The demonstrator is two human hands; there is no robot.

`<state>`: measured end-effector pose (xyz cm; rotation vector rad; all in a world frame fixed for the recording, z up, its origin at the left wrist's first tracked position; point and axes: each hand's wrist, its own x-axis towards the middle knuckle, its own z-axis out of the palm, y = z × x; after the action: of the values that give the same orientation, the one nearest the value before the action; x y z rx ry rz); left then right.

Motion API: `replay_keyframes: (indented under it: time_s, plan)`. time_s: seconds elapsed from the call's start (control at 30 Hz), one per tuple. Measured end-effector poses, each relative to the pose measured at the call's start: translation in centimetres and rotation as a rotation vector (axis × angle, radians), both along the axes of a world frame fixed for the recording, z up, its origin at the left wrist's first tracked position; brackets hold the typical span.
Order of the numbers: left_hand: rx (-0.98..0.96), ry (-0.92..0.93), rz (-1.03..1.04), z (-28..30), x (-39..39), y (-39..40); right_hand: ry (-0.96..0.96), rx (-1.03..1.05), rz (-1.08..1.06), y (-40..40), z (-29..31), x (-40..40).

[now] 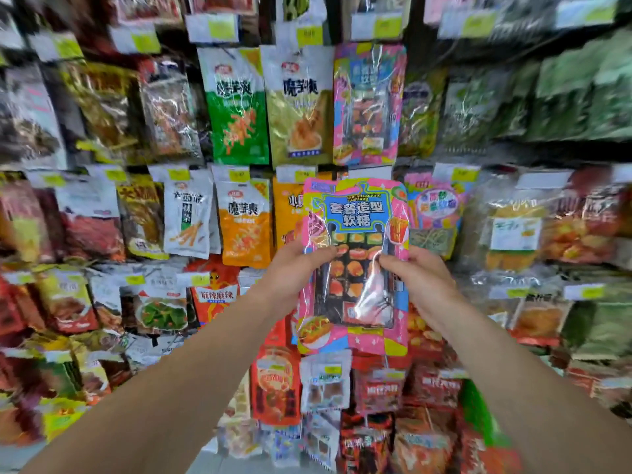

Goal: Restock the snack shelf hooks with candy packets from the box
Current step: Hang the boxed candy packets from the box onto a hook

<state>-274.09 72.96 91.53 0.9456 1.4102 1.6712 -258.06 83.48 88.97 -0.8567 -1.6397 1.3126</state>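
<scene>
A pink and blue candy packet (355, 213) with a clear window of small sweets is held upright in front of the middle shelf row. My left hand (294, 268) grips its left edge, thumb on the front. My right hand (417, 271) grips its right edge the same way. A matching candy packet (369, 104) hangs on a hook in the row above, straight over the held one. The box is out of view.
Rows of hanging snack packets fill the wall: a green packet (239, 107) and a yellow-green packet (297, 107) above left, an orange packet (244, 224) left of my hands, red packets (277, 384) below. Yellow price tags (309, 35) sit over the hooks.
</scene>
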Motion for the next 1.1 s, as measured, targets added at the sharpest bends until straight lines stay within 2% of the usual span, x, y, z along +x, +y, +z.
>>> replay_keyframes:
  time_s: [0.17, 0.37, 0.53, 0.77, 0.97, 1.1]
  plan:
    - [0.122, 0.064, -0.020, 3.2, -1.1, 2.9, 0.020, 0.127, -0.050, 1.7, 4.7, 0.1]
    - [0.212, 0.051, -0.040, 6.1, -3.0, 6.0, 0.002, 0.234, -0.104, 3.9, 8.0, -1.5]
    - [0.257, 0.127, -0.037, 8.8, -5.3, 8.5, -0.055, 0.317, -0.115, 6.2, 10.7, -3.6]
    - [0.322, 0.207, -0.001, 12.1, -9.2, 12.5, 0.003, 0.396, -0.214, 9.6, 15.3, -6.1]
    - [0.326, 0.277, 0.081, 13.7, -11.4, 14.5, -0.100, 0.602, -0.301, 11.6, 19.9, -7.5]
    - [0.332, 0.273, 0.120, 14.2, -11.7, 16.0, -0.237, 0.803, -0.384, 13.3, 21.5, -8.3]
